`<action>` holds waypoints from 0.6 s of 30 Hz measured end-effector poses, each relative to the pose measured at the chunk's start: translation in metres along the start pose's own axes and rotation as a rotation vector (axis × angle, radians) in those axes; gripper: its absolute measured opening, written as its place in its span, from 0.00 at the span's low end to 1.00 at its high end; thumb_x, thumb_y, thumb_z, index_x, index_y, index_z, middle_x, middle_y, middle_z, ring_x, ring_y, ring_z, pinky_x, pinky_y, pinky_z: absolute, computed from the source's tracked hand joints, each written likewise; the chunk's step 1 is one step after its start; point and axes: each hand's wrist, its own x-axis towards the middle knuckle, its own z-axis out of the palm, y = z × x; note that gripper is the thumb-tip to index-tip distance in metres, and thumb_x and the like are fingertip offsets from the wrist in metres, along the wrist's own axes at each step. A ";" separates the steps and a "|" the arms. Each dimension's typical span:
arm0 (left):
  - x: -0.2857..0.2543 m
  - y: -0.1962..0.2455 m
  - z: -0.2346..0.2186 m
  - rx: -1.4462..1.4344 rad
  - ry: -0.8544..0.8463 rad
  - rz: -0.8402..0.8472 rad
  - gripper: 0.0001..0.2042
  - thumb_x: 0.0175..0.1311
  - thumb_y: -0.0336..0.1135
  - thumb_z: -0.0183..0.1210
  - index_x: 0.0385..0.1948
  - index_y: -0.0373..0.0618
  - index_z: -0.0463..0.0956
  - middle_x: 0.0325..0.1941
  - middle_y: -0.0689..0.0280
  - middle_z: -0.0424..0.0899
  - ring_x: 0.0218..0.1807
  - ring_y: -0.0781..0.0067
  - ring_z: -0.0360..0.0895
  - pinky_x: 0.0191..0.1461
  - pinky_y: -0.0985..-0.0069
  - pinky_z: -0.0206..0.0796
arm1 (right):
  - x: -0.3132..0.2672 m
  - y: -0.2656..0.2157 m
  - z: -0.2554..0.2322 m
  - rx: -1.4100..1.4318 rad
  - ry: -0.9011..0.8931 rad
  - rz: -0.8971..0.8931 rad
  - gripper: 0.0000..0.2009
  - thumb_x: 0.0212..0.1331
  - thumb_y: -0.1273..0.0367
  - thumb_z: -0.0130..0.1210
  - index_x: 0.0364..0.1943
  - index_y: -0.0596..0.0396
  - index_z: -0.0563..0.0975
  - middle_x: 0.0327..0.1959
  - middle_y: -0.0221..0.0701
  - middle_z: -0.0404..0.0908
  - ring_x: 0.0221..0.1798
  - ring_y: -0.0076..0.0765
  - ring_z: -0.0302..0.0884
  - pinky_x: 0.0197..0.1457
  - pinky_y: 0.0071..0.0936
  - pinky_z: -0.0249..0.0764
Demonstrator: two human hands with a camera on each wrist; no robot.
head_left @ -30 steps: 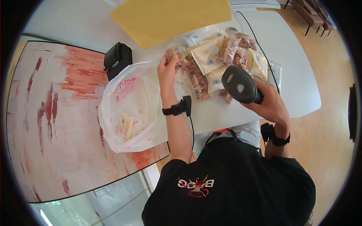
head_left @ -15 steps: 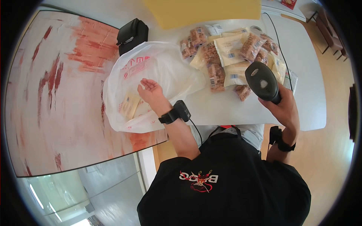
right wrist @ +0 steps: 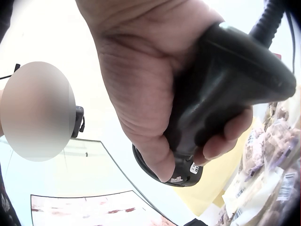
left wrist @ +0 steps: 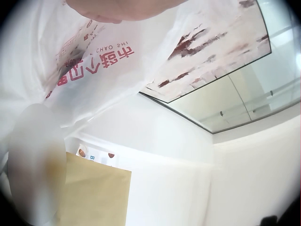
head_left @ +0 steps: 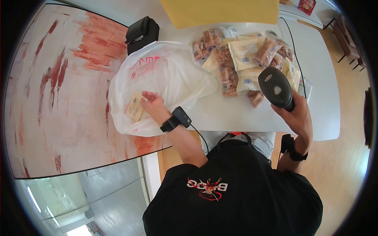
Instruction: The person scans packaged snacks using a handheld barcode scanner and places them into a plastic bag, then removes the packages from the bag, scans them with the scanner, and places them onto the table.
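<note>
Over the white plastic bag (head_left: pixel 179 74), my left hand (head_left: pixel 154 107) has loosely bent fingers beside a cream packet (head_left: pixel 135 107) lying in the bag; whether they touch it, I cannot tell. Only part of that hand (left wrist: pixel 124 8) shows at the top of the left wrist view, near the bag's red print. My right hand (head_left: pixel 300 114) grips a black handheld scanner (head_left: pixel 275 87) above the front of the packet pile. In the right wrist view, the fingers of this hand (right wrist: pixel 141 80) wrap the scanner's handle (right wrist: pixel 207 99). Brown snack packets (head_left: pixel 229 80) and cream packets (head_left: pixel 242 51) lie heaped together.
A black device (head_left: pixel 142 34) stands behind the bag. A yellow sheet (head_left: pixel 224 11) lies at the table's back. The black cable (head_left: pixel 297 53) runs right of the packets. A red-and-white patterned surface (head_left: pixel 67 90) extends left.
My left hand has left a brown packet at the pile's left side and moved left over the bag, then slightly lower toward the cream packet. The right hand still holds the scanner.
</note>
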 end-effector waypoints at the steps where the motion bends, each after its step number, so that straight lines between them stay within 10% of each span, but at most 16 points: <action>1: -0.005 -0.001 0.003 0.000 0.000 -0.001 0.12 0.69 0.38 0.52 0.43 0.37 0.71 0.34 0.65 0.82 0.36 0.73 0.82 0.36 0.80 0.78 | 0.000 0.000 0.000 0.002 -0.001 0.012 0.18 0.48 0.72 0.67 0.45 0.60 0.79 0.28 0.35 0.81 0.29 0.27 0.76 0.40 0.28 0.74; 7: -0.004 0.006 -0.006 0.126 -0.039 0.166 0.12 0.67 0.38 0.53 0.42 0.38 0.71 0.34 0.65 0.82 0.35 0.74 0.81 0.35 0.81 0.77 | 0.000 -0.003 -0.002 -0.003 -0.019 0.043 0.18 0.48 0.71 0.67 0.46 0.60 0.79 0.28 0.35 0.82 0.30 0.27 0.76 0.41 0.28 0.74; 18: 0.012 0.018 -0.003 -0.105 -0.024 -0.146 0.09 0.71 0.34 0.49 0.38 0.37 0.71 0.31 0.65 0.79 0.32 0.74 0.77 0.33 0.79 0.74 | 0.000 -0.004 0.001 0.005 -0.022 0.019 0.17 0.49 0.71 0.67 0.44 0.60 0.78 0.27 0.35 0.81 0.29 0.27 0.75 0.40 0.28 0.74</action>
